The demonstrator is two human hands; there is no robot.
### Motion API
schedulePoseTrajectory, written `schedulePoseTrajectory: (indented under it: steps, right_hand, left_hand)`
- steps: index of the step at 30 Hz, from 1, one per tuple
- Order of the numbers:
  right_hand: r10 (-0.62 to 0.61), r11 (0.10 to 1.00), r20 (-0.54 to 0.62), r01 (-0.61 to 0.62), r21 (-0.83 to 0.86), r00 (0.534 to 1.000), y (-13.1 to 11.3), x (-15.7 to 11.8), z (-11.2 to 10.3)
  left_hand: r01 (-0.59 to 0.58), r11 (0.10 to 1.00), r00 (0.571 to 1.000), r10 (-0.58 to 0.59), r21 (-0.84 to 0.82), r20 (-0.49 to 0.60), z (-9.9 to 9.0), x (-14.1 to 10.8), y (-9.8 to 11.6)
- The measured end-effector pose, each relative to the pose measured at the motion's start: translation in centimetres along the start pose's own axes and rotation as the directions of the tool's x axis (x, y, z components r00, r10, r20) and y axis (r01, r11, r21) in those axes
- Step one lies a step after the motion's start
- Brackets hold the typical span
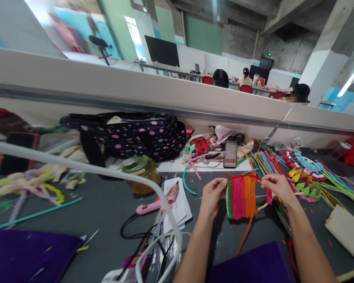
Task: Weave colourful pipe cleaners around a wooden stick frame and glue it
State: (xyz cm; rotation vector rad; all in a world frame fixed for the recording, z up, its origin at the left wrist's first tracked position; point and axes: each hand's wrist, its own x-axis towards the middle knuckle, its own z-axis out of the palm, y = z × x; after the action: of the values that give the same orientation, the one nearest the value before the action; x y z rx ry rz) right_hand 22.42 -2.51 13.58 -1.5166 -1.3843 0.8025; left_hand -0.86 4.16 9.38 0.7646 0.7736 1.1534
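Note:
Both hands hold a striped strip piece (238, 198) with green, pink and orange bands above the dark table. At its upper left corner, my left hand (214, 194) pinches the red-orange edge between thumb and fingers. My right hand (275, 188) is closed at the other end of that edge, fingers pressed together. An orange strip (245, 236) hangs down from the piece toward a purple cloth (252, 265). Beside my right hand, a pink bit (269, 195) and a cream band show. Part of the piece's right side meets loose strips behind it.
A pink glue gun (150, 207) lies on papers (184, 216) to the left, near a glass jar (143, 177). Behind are a dotted bag (129, 135) and a phone (230, 155). Colourful strips (271, 163) lie right. A white tube (106, 169) crosses the left foreground. People sit beyond the partition.

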Motion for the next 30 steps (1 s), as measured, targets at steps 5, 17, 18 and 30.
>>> schedulePoseTrajectory:
  steps: [5, 17, 18, 30]
  right_hand:
    - [-0.008, 0.999, -0.038, 0.009, 0.034, 0.999, 0.0, -0.5, -0.5]
    - [-0.002, 0.989, -0.079, 0.014, 0.147, 0.997, -0.3, -1.3, -0.1]
    - [-0.002, 0.989, -0.080, 0.014, 0.146, 0.997, -0.3, -1.3, -0.1]
    - [0.020, 0.993, -0.065, -0.013, 0.115, 0.998, 0.3, -1.3, -0.2]
  left_hand:
    - [-0.052, 0.999, 0.998, 0.051, 0.017, 0.033, 0.2, -0.6, 0.6]
    - [-0.097, 0.995, 0.994, 0.097, -0.009, 0.043, 0.5, -1.4, 1.2]
    - [-0.090, 0.996, 0.995, 0.091, -0.016, 0.049, 0.5, -1.5, 1.3]
    - [-0.176, 0.983, 0.977, 0.169, 0.044, 0.130, 0.5, -2.1, 2.1]
